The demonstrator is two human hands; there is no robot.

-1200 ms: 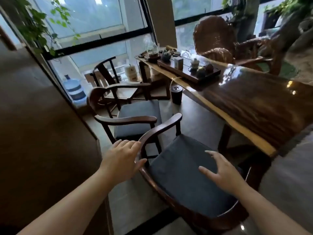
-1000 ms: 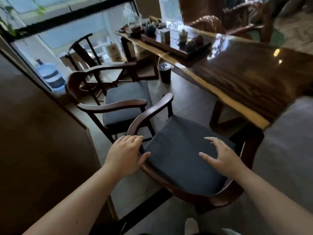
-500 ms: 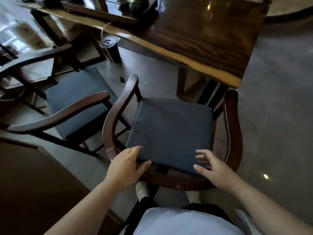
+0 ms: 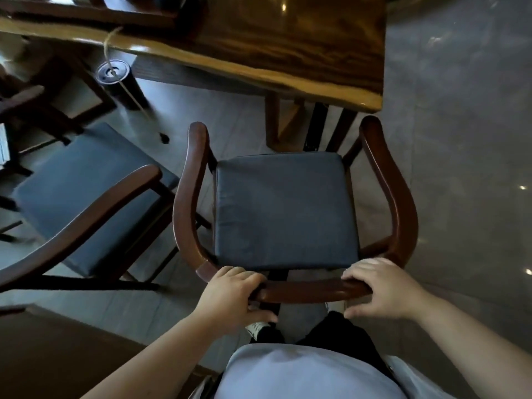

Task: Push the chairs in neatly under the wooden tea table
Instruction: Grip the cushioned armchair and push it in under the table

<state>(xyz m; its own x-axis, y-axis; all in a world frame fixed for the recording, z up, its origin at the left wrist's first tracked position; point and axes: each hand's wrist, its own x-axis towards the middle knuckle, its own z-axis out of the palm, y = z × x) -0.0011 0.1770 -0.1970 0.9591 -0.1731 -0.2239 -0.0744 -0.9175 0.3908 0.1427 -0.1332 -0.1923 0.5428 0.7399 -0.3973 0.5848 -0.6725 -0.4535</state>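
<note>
A dark wooden armchair (image 4: 400,203) with a grey-blue seat cushion (image 4: 283,210) stands right below me, facing the wooden tea table (image 4: 288,44). Its armrest tips sit near the table's front edge, the seat outside the tabletop. My left hand (image 4: 230,298) grips the curved back rail at its left end. My right hand (image 4: 380,286) grips the same rail at its right end. A second armchair (image 4: 77,197) with a like cushion stands to the left, angled away from the table.
A black cylindrical bin (image 4: 115,73) with a cord running into it stands on the floor under the table's edge. The table's legs (image 4: 276,122) are just beyond the near chair's seat. A brown wall or cabinet (image 4: 51,355) fills the lower left. Grey tiled floor (image 4: 460,139) lies to the right.
The view has tilted down from across the room to straight over the near chair. Both hands came back from above the cushion and closed on the back rail.
</note>
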